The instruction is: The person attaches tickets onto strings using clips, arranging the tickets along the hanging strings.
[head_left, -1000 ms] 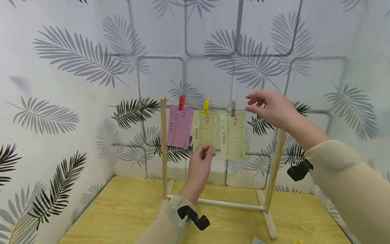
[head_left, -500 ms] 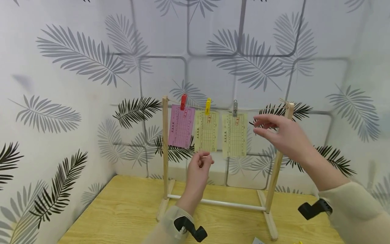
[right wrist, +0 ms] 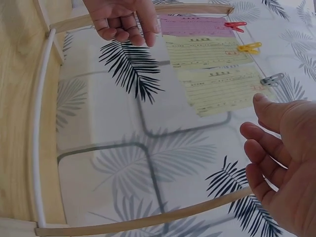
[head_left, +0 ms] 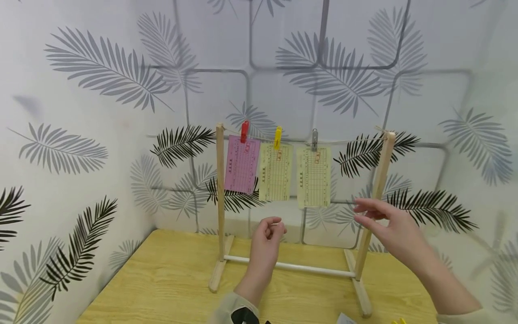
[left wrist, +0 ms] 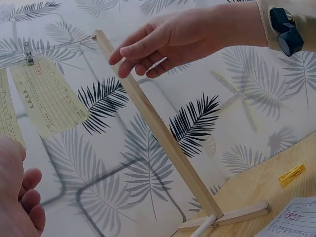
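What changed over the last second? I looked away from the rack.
The right hand dropped from the string by the grey clip. The left hand let go of the middle yellow slip and sank, holding nothing. All three slips stayed clipped.

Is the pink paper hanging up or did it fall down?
Hanging up. A red clip pins the pink paper to the string.

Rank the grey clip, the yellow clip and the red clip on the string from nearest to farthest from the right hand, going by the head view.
From the right hand, low beside the rack's right post:
1. Grey clip, on the rightmost yellow slip, nearest.
2. Yellow clip, on the middle slip.
3. Red clip, on the pink slip by the left post, farthest.
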A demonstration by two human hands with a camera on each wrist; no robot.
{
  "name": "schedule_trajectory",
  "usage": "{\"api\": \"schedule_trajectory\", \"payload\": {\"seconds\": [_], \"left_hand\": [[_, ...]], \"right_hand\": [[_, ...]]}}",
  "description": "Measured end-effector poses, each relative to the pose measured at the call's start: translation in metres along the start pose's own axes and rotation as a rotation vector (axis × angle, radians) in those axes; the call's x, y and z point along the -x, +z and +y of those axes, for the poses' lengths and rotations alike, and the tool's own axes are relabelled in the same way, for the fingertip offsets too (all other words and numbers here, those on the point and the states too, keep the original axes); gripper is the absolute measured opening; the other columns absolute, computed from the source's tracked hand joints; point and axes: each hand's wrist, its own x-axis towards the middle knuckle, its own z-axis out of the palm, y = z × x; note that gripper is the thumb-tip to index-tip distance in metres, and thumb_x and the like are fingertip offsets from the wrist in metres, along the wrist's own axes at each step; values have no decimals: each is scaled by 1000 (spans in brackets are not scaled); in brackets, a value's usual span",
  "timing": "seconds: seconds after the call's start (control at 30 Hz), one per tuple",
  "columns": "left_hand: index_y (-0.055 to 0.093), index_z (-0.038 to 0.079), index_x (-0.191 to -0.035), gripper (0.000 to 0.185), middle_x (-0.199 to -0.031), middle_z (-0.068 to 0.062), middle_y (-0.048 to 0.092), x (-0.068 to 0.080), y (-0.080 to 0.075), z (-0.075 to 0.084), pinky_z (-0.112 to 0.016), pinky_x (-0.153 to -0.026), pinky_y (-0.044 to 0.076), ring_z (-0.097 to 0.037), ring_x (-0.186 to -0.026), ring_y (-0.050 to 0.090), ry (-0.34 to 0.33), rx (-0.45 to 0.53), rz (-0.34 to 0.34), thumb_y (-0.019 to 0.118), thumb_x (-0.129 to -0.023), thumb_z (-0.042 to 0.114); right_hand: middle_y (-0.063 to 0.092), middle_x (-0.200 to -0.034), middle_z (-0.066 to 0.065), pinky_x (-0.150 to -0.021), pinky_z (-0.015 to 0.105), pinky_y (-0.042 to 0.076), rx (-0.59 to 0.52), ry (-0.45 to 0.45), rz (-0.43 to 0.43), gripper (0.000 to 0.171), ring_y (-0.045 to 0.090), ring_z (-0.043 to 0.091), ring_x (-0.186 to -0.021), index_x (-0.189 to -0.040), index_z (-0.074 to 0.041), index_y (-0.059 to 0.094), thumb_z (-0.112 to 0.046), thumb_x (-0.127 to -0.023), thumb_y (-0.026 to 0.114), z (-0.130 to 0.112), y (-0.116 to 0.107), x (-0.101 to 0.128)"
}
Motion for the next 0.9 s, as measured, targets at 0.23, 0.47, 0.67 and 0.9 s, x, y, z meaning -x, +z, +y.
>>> {"api": "schedule_trajectory", "payload": {"seconds": [0.23, 0.47, 0.67, 0.9], "left_hand": [[67, 8, -133, 22, -107, -2, 73, 15, 1, -12, -39, -100, 50, -17, -103, 64, -31, -2, -11, 62, -115, 20], [68, 7, -131, 24, -107, -6, 73, 24, 3, -25, -30, -95, 52, -17, -102, 64, -66, -3, -17, 67, -112, 21], [68, 6, -130, 23, -106, -7, 73, 31, 6, -34, -28, -91, 51, -17, -99, 62, -80, -5, -31, 69, -111, 19], [67, 6, -132, 27, -106, -3, 72, 41, 11, -47, -26, -84, 50, -14, -94, 60, -101, -36, -71, 68, -112, 24]], "right_hand": [[78, -120, 2, -74, 27, 57, -28, 75, -22, 39, 66, 5, -100, -142, -10, 73, -26, -107, 78, 32, 15, 32], [78, -123, 7, -80, 24, 57, -54, 152, -59, 43, 65, 0, -100, -144, -4, 70, -26, -107, 77, 60, 22, 56], [77, -125, 10, -80, 24, 58, -57, 240, -106, 49, 67, 4, -100, -147, -3, 68, -32, -108, 76, 79, 25, 70], [76, -129, 12, -82, 26, 58, -82, 347, -173, 55, 70, 9, -101, -150, 1, 64, -35, -110, 72, 99, 26, 86]]}}
